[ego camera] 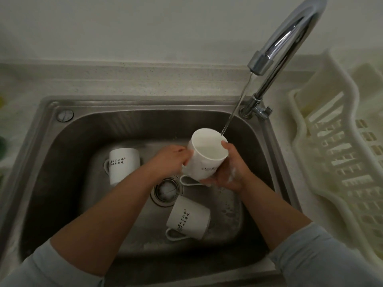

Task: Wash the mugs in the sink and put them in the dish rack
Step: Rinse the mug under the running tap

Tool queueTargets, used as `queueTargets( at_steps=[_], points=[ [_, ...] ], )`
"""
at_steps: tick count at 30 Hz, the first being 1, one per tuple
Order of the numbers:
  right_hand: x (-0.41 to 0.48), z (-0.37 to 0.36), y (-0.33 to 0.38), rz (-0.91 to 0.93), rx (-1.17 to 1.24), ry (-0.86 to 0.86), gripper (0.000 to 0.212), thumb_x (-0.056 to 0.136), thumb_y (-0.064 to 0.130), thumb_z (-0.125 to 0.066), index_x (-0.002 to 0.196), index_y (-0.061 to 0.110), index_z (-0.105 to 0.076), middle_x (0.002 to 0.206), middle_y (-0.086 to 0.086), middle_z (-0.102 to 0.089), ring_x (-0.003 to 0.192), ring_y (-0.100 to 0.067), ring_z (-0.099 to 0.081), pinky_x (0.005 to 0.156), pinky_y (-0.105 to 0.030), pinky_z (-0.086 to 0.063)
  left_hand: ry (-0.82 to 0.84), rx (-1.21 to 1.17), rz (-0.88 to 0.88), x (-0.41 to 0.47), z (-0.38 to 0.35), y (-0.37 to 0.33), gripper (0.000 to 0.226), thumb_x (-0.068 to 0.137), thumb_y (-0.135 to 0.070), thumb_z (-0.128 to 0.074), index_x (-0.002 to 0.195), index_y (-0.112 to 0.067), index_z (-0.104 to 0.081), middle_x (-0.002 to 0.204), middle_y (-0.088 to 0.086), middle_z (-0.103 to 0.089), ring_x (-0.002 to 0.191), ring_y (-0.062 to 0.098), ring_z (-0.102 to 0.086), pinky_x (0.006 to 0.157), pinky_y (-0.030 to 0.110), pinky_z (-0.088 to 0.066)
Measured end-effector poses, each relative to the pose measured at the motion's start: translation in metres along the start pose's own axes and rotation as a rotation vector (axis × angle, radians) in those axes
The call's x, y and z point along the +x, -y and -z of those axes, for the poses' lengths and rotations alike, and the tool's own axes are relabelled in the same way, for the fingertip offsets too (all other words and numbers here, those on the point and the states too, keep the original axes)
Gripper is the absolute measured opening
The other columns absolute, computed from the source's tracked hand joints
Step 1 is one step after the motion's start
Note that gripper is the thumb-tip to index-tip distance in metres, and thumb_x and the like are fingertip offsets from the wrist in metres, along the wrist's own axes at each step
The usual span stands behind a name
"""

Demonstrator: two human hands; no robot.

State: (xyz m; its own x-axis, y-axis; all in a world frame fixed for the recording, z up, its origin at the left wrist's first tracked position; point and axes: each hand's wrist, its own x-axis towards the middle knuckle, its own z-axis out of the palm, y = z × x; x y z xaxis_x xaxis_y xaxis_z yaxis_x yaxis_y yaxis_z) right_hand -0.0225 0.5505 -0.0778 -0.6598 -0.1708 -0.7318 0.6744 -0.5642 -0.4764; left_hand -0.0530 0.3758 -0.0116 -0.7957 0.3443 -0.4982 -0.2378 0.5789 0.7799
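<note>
A rounded stainless-steel sink (62, 154) is sitting in the speckled desk (145, 79), a slatted cream plastic dish rack (339, 162) lying to its right. A curved chrome faucet (290, 38) is running a thin stream onto the tilted, smooth white held mug (207, 156) above the basin. The left grip (170, 160) is curling round its left side; the sudsy right grip (230, 172) is cupping it, thumb on the rim. The left mug (122, 162) and near mug (188, 218) are lying sideways in the basin.
</note>
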Motion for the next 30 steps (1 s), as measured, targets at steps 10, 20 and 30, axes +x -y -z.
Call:
queueTargets(
  at_steps=[10, 20, 30],
  points=[
    [0.001, 0.0, -0.002, -0.024, 0.016, 0.008, 0.068, 0.075, 0.054, -0.053, 0.136, 0.026, -0.043, 0.136, -0.019, -0.045, 0.119, -0.041, -0.047, 0.076, -0.052, -0.051, 0.08, 0.082, 0.057, 0.001, 0.008, -0.006, 0.034, 0.099, -0.024, -0.041, 0.068, -0.011, -0.048, 0.082, 0.012, -0.055, 0.099, 0.035, -0.063, 0.083, 0.043, -0.051],
    [0.005, -0.018, 0.018, 0.117, 0.188, 0.129, 0.066, 0.088, 0.067, -0.027, 0.123, 0.018, -0.055, 0.121, -0.019, -0.061, 0.106, -0.037, -0.06, 0.087, -0.05, -0.051, -0.187, 0.26, -0.242, 0.01, 0.003, -0.003, 0.035, 0.096, -0.027, -0.046, 0.091, -0.003, -0.07, 0.148, -0.007, -0.037, 0.125, 0.012, -0.043, 0.087, 0.018, -0.032],
    [0.003, -0.039, 0.047, 0.218, 0.313, 0.087, 0.067, 0.073, 0.039, -0.052, 0.135, 0.013, -0.048, 0.138, -0.018, -0.049, 0.127, -0.039, -0.044, 0.106, -0.053, -0.034, -0.38, 0.239, -0.564, 0.018, -0.006, 0.013, 0.045, 0.086, -0.047, -0.044, 0.056, -0.014, -0.055, 0.15, -0.002, -0.035, 0.11, -0.008, -0.038, 0.086, 0.017, -0.034]
  ],
)
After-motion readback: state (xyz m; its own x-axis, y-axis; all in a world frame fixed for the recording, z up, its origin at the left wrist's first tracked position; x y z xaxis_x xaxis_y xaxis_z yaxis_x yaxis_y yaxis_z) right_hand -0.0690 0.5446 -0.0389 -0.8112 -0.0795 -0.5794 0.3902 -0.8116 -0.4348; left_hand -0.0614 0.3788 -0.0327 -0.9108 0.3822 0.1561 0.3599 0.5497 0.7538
